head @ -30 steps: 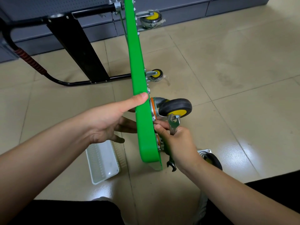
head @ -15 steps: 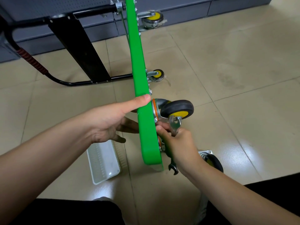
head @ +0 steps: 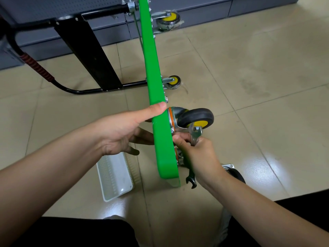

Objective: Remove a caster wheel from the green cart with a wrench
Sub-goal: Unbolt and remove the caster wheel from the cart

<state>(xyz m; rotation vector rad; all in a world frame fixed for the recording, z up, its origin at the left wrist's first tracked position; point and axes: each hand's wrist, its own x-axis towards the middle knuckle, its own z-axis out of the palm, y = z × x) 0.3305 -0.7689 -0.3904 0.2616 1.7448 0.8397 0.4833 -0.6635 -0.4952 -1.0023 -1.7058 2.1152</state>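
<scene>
Caster wheel [head: 195, 118]: still bolted, just above right hand [head: 201, 154].
Grip: wrench [head: 195, 134] clasped; left hand [head: 121, 132] clamps cart [head: 156, 97].
Risk: loosened hardware may be dropped; cart tips if released.

Workshop or storeroom setting was suggested. Glossy beige tiled floor [head: 249, 86] was seen, scuffed in places. Grey metal cabinet bases [head: 204, 13] with perforated panel were ranged along back wall. Green cart [head: 156, 86] was tipped on edge; detached caster [head: 233, 172] and white plastic tray [head: 114, 179] were laid on floor
</scene>
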